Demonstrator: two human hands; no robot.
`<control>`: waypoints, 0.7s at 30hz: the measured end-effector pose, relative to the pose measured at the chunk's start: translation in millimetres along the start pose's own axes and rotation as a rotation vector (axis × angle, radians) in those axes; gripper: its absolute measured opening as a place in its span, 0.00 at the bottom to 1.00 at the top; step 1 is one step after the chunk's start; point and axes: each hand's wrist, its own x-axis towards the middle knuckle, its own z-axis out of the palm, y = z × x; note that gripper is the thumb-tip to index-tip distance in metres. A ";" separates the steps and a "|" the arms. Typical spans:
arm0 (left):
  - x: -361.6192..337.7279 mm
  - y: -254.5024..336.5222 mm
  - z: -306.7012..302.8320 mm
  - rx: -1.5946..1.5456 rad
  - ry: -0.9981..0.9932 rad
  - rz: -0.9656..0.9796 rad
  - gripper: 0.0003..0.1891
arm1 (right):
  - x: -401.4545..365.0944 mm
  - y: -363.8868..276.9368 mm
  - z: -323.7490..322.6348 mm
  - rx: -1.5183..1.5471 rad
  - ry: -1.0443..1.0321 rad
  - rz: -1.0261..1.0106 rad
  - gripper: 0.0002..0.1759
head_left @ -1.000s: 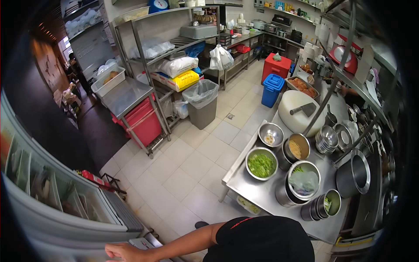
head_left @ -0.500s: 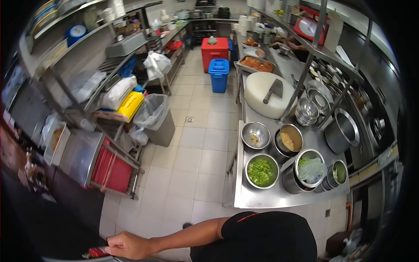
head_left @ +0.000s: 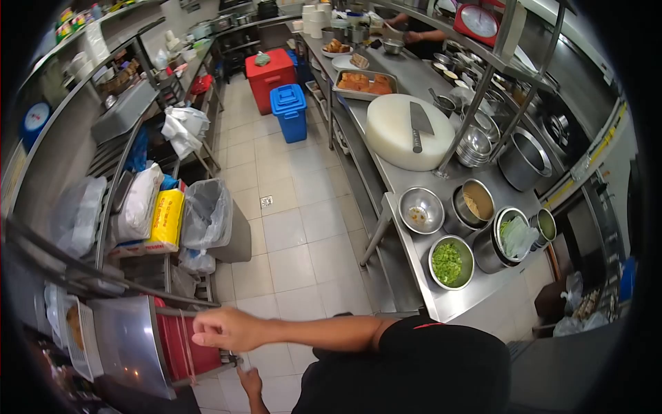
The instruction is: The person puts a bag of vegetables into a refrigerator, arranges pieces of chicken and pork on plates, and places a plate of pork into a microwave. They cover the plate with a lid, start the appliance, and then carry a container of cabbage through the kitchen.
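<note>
My right hand is at the end of an outstretched arm, its fingers curled in. Whatever it may hold is hidden. Behind it in the view is a red panel beside a stainless steel sheet. Lower down, my left hand appears closed, with a small pale, shiny bit at its fingertips that is too blurred to name. Close by are the metal feet of the rack.
A steel counter on the right carries a bowl of chopped greens, pots and a round white chopping block with a cleaver. A lined bin stands left; a blue bin and red box stand farther back. Another person's hand is at the back right.
The view has swung and shifted. My right hand has lifted away from the bottom left, and the red object at its fingers no longer shows. My left hand has come into view.
</note>
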 end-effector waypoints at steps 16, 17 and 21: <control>294.3 304.8 71.8 0.276 -0.100 0.170 0.34 | 272.1 109.8 -341.5 -0.254 0.161 -0.024 0.09; 313.5 314.5 78.2 0.246 -0.077 0.149 0.34 | 288.3 103.6 -363.1 -0.309 0.095 -0.004 0.10; 409.3 337.1 104.1 0.226 -0.228 0.101 0.35 | 335.9 90.5 -449.2 -0.547 -0.178 0.061 0.12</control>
